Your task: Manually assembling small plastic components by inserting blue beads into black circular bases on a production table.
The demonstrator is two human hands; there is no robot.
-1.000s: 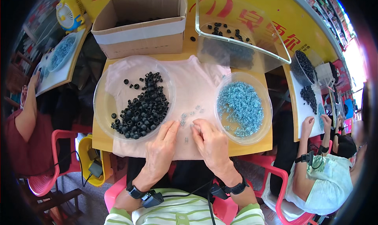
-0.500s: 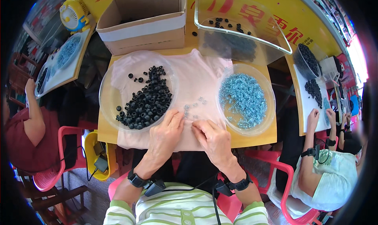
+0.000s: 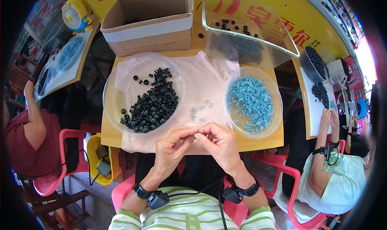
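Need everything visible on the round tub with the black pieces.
The round tub is shallow, see-through and plastic-looking, with a thin rim. It sits upright, open-topped, left of centre, mostly on the pink cloth, its left side over the wooden table. Small black pieces heap toward its right and near side; a few lie apart. The left hand is near its lower-right rim; contact there is unclear.

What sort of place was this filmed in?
Probably a small shared hand-assembly workshop: black parts and small blue pieces sit separately in round clear tubs on a wooden table, and other people sit at neighbouring tables with similar pieces.
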